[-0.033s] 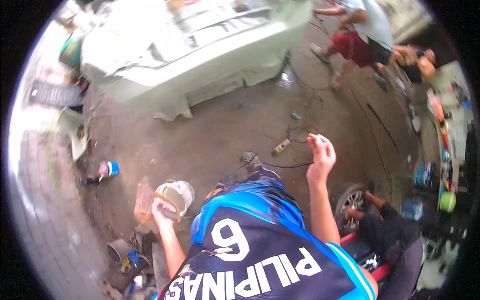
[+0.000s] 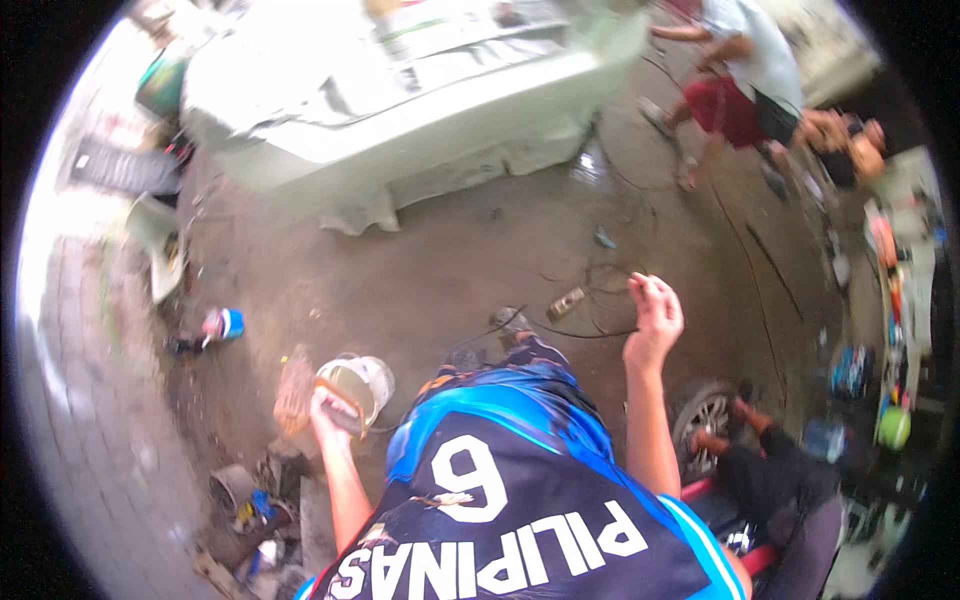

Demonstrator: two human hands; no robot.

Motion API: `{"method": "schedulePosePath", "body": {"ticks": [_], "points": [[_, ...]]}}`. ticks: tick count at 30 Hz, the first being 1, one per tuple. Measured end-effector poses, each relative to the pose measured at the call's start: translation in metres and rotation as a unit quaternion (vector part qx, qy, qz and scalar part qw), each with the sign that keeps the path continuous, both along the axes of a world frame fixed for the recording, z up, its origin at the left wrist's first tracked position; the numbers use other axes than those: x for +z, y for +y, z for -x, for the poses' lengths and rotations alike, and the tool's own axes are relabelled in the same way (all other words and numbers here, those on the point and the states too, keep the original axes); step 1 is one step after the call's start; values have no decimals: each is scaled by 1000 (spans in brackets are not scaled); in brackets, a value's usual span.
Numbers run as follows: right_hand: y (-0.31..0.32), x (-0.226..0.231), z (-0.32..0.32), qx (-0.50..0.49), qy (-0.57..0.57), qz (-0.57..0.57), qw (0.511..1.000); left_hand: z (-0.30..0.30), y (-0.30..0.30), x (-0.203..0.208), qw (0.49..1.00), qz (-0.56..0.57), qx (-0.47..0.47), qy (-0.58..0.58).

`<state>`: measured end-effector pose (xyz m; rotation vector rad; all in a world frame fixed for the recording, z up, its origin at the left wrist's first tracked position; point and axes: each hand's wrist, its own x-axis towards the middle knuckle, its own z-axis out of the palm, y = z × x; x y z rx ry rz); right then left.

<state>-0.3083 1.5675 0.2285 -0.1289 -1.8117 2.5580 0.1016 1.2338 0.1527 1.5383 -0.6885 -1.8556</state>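
Observation:
My left hand (image 2: 330,412) is closed around a flat brown pad with a lighter orange-brown edge (image 2: 343,398); its exact kind is too blurred to make out. Just beyond that hand stands a white bucket (image 2: 376,388), with a clear plastic bottle of pinkish-brown tint (image 2: 294,392) to its left. Out to the right, my right hand (image 2: 655,318) is raised over the floor. Its fingers are loosely bent, and I see nothing in them. Behind its wrist runs a black cable (image 2: 585,335), and a power strip (image 2: 566,303) lies left of the hand.
A vehicle under pale sheeting (image 2: 400,160) spans the far side. A person in red shorts (image 2: 722,105) stands far right; another sits by a wheel (image 2: 702,425) near right. Cables (image 2: 765,290) cross the floor. Clutter (image 2: 262,505) lies near left, and a blue-rimmed container (image 2: 228,322) farther left.
The whole view has shifted slightly, so the surroundings sit a little farther right. My left hand keeps the brown pad, and both hands hold nearly the same pose.

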Motion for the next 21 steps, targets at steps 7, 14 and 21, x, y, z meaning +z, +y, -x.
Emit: {"method": "schedulePosePath", "body": {"ticks": [7, 14, 21], "points": [[-41, 19, 15, 66, 81, 20, 994, -3, -45, -18, 997, 27, 78, 9], [-45, 14, 44, 57, 50, -28, 997, 35, -87, -10, 992, 45, 116, 18], [16, -28, 81, -18, -28, -87, 996, 130, -104, 28, 980, 144, 136, -35]]}}
